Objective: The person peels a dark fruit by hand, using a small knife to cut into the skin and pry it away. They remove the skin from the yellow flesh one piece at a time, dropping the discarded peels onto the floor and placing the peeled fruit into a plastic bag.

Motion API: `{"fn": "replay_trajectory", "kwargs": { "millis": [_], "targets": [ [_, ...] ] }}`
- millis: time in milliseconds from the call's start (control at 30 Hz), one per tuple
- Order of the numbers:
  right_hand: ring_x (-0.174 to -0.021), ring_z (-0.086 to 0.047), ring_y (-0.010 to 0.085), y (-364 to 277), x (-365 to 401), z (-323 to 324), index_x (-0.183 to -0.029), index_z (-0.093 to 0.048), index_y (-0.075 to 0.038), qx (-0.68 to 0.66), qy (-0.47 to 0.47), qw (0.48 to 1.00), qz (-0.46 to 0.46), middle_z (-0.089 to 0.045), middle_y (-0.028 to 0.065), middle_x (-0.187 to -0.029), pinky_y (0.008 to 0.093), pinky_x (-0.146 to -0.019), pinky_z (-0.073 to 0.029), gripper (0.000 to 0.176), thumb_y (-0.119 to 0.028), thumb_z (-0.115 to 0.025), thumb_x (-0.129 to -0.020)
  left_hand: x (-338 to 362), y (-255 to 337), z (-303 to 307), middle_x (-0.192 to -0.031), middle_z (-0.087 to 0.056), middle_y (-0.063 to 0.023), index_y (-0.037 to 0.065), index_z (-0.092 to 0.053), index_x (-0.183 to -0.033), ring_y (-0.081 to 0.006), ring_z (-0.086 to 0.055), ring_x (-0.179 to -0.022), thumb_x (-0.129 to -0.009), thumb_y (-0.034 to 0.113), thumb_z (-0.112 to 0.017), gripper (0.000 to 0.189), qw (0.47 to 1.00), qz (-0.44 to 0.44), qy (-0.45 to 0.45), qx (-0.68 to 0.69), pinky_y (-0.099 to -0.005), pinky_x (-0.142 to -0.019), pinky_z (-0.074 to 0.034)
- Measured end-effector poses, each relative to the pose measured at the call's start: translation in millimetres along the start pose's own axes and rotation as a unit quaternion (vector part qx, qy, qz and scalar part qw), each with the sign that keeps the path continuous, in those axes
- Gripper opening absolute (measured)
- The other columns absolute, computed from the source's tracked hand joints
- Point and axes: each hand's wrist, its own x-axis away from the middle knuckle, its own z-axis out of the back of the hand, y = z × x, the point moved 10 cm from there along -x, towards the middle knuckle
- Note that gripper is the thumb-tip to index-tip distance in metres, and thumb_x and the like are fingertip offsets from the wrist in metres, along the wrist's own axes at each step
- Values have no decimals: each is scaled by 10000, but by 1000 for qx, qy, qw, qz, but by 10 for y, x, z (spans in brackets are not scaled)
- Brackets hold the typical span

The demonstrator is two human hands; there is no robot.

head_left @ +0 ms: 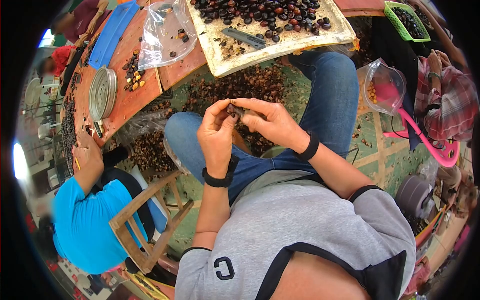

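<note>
A white board (280, 47) carries dark seeds (260, 12) and a grey knife (243, 38).

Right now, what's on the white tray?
Dark seeds piled on the white tray, plus a grey tool and shell scraps. Its far part is out of frame; anything beneath the pile is hidden.

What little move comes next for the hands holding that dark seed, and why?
Likely peel the shell away: the left hand and right hand both pinch one dark seed at their fingertips above the lap, and loose shells cover the floor below.
</note>
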Motion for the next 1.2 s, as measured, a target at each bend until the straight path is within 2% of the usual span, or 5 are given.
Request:
{"fn": "replay_trajectory", "kwargs": {
  "millis": [367,567,733,933,1200],
  "targets": [
    [-704,-526,47,187,-20,-36,-1278,-581,-45,-34,49,997,-43,-627,-11,-854,220,-608,-455,350,-119,-577,-936,-13,-177,98,-1107,-599,-75,-15,-537,-1188,-125,-584,-992,-894,-10,-619,306,997,27,4,71,-260,-861,-503],
    [-706,-554,72,346,-38,77,-1306,-541,-17,-87,63,990,-89,-616,8,-824,237,-632,-474,394,-129,-584,-930,6,-139,-15,-1111,-600,-91,-13,-535,-1197,-147,-598,-1009,-897,-24,-589,305,965,74,-31,249,-301,-951,-510],
    [-758,-639,167,-121,-10,-63,-1325,-506,-25,159,-42,986,-36,-669,145,-914,302,-691,-508,462,-143,-612,-891,-31,-269,45,-1089,-599,-72,-8,-532,-1231,-134,-598,-990,-896,-29,-587,339,957,112,-21,268,-274,-902,-518],
    [-750,-663,222,-362,-68,-103,-1294,-554,-66,265,-35,960,85,-687,130,-936,323,-653,-507,481,-84,-676,-829,-54,-269,129,-1066,-607,-62,1,-539,-1229,-131,-612,-972,-927,7,-548,302,981,75,-20,180,-291,-907,-528],
    [-790,-668,256,-363,-103,-154,-1236,-602,-80,274,-22,953,124,-670,143,-973,331,-659,-518,411,-66,-665,-830,-63,-287,159,-1020,-604,-52,-11,-578,-1189,-108,-609,-906,-912,-6,-575,277,974,95,-6,205,-249,-836,-528]
  ]
}}
